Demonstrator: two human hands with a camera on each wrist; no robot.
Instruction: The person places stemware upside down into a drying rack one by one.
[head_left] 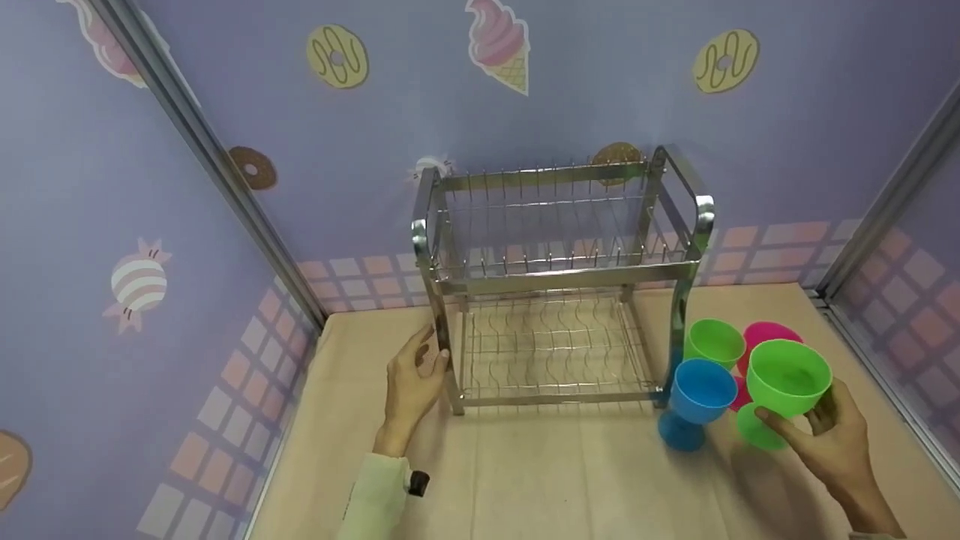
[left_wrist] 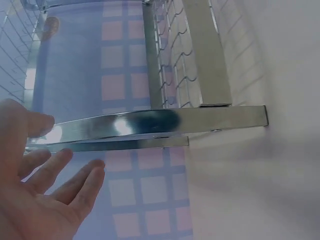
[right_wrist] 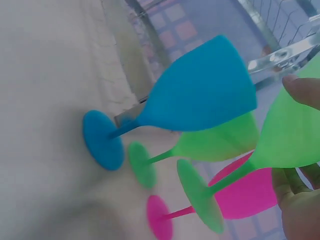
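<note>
My right hand (head_left: 838, 441) holds a green plastic goblet (head_left: 784, 388) by its bowl, thumb on the near side and fingers behind. In the right wrist view its foot (right_wrist: 199, 195) overlaps a pink goblet (right_wrist: 250, 192). A blue goblet (head_left: 703, 391) stands upright beside it, with a second green goblet (head_left: 712, 341) behind. The left hand (head_left: 409, 386) is at the left front post (head_left: 441, 330) of a two-tier metal dish rack (head_left: 562, 280). Its thumb is right at the post, and the other fingers (left_wrist: 86, 190) extend loosely on the other side.
Both rack tiers, the upper one with upright wire dividers (head_left: 547, 259) and the lower one with wavy wires (head_left: 555, 349), hold no dishes. A pale cloth (head_left: 525, 465) covers the table. Patterned panels (head_left: 420, 97) enclose the back and sides.
</note>
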